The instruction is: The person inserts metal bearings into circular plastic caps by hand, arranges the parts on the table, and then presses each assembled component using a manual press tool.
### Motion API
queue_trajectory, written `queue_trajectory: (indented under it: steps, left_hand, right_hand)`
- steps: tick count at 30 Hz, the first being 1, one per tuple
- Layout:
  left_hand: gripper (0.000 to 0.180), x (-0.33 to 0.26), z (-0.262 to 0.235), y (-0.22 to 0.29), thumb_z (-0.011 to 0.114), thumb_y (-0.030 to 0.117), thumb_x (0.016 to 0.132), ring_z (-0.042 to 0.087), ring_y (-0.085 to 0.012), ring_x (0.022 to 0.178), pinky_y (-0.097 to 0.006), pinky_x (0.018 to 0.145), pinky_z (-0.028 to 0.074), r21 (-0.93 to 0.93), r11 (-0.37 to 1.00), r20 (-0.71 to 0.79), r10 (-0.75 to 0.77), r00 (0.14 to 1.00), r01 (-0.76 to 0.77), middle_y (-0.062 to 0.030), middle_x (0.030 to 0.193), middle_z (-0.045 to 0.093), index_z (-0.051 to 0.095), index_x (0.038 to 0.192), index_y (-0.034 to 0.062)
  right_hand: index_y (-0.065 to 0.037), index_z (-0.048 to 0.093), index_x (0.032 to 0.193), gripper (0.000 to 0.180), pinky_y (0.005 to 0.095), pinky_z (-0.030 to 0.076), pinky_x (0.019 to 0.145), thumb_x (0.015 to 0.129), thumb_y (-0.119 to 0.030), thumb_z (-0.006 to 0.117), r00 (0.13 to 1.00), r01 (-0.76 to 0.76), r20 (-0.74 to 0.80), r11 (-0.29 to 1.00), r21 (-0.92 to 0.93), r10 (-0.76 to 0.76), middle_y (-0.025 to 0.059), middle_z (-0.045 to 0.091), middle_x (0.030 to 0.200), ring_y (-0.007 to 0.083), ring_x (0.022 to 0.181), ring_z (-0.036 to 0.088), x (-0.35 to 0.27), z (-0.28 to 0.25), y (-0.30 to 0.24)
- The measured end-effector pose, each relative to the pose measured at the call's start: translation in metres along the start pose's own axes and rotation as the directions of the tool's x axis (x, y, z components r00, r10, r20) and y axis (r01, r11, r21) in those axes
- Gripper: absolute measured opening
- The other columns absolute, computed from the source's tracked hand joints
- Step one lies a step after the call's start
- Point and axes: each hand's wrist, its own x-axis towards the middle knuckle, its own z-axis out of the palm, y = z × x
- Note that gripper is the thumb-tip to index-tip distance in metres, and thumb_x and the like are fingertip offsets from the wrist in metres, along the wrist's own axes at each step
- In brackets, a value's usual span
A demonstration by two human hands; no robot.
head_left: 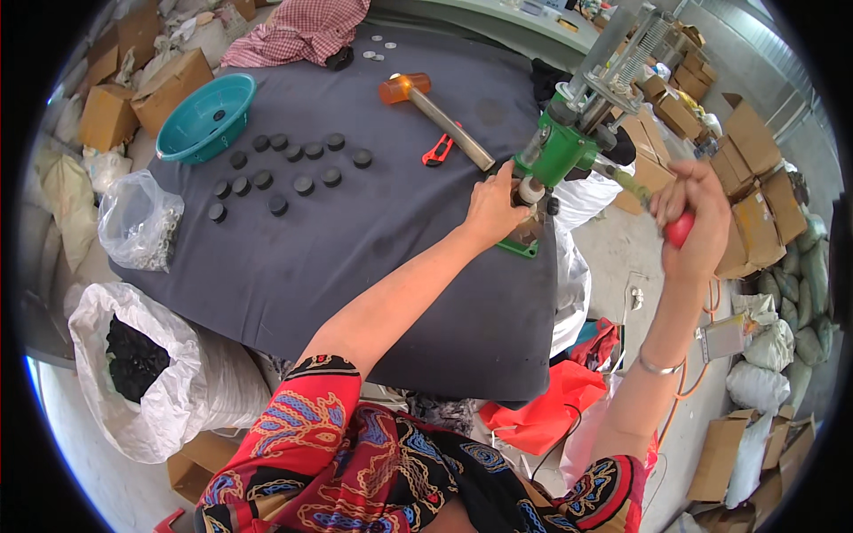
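A green hand press (pixel 562 153) with a long spring and metal rods on top stands at the table's right edge. My left hand (pixel 494 211) is at its base, fingers closed just under the press head; whatever they hold is hidden. Off the table's right side, my right hand (pixel 700 206) grips the press lever (pixel 629 183), which ends in a red knob (pixel 679 231). Several round black caps (pixel 305 185) sit spread over the dark cloth, left of my left arm. A mallet (pixel 444 120) with an orange head lies near the press, beside a red-handled cutting tool (pixel 435 153).
A teal basin (pixel 191 147) with one black piece inside stands at the far left, above a clear bag (pixel 138 222) of small pale parts. An open white sack (pixel 213 373) of black pieces stands left. A checked cloth (pixel 298 31) lies behind; cardboard boxes (pixel 755 226) are stacked right.
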Motion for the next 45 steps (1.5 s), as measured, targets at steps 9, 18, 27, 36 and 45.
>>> queue_trajectory:
  steps: [9, 18, 27, 36, 45]
  left_hand:
    - [0.051, -0.039, -0.080, 0.010, 0.070, 0.004, 0.067, 0.058, -0.0332, 0.099, -0.040, 0.086, 0.048, 0.125, 0.981, -0.061, 0.154, 0.986, -0.146, -0.0126, 0.106, 0.064, 0.057, 0.117, 0.0046]
    - [0.032, -0.112, -0.292, -0.041, 0.068, 0.010, 0.072, 0.056, -0.0302, 0.100, -0.040, 0.084, 0.048, 0.635, 0.730, -0.467, 0.101, 0.879, 0.253, -0.0107, 0.105, 0.063, 0.063, 0.103, 0.0055]
    - [0.039, -0.116, -0.297, -0.058, 0.072, 0.011, 0.069, 0.057, -0.0310, 0.098, -0.038, 0.084, 0.048, 0.713, 0.623, -0.362, -0.067, 0.930, 0.323, -0.0128, 0.099, 0.065, 0.065, 0.107, 0.0062]
    - [0.043, -0.074, -0.184, 0.015, 0.074, 0.007, 0.065, 0.063, -0.0285, 0.090, -0.036, 0.076, 0.052, 0.380, 0.924, -0.189, 0.131, 0.973, -0.050, -0.0151, 0.094, 0.063, 0.063, 0.106, 0.0048]
    - [0.048, -0.015, -0.041, 0.021, 0.071, 0.009, 0.065, 0.059, -0.0326, 0.087, -0.041, 0.077, 0.048, 0.189, 0.979, 0.018, 0.076, 0.997, -0.079, -0.0154, 0.087, 0.063, 0.057, 0.110, 0.0032]
  right_hand:
    - [0.005, 0.059, 0.091, 0.019, 0.0249, 0.043, 0.058, 0.087, -0.009, 0.046, 0.940, 0.337, 0.037, 0.910, -0.242, -0.338, 0.0063, 0.056, 0.066, 0.0114, 0.057, 0.051, -0.107, -0.006, 0.093]
    - [0.005, 0.057, 0.099, 0.022, 0.0260, 0.040, 0.058, 0.090, -0.011, 0.043, 0.996, 0.077, 0.048, 0.996, -0.053, -0.074, 0.0018, 0.043, 0.057, 0.0105, 0.053, 0.042, -0.031, -0.014, 0.027]
    - [0.004, 0.058, 0.102, 0.025, 0.0263, 0.037, 0.052, 0.089, -0.011, 0.043, 0.994, -0.113, 0.010, 0.993, 0.041, 0.113, -0.0007, 0.039, 0.059, 0.0102, 0.050, 0.037, 0.051, -0.030, -0.008]
    - [0.008, 0.055, 0.101, 0.027, 0.0287, 0.039, 0.053, 0.086, -0.007, 0.038, 0.996, -0.093, -0.009, 0.995, 0.040, 0.094, 0.0021, 0.042, 0.058, 0.0125, 0.050, 0.040, 0.049, -0.004, -0.017]
    - [0.009, 0.054, 0.102, 0.029, 0.0293, 0.039, 0.055, 0.085, -0.008, 0.038, 0.995, -0.104, 0.015, 0.994, 0.034, 0.103, 0.0030, 0.042, 0.058, 0.0124, 0.051, 0.040, 0.049, -0.003, -0.016]
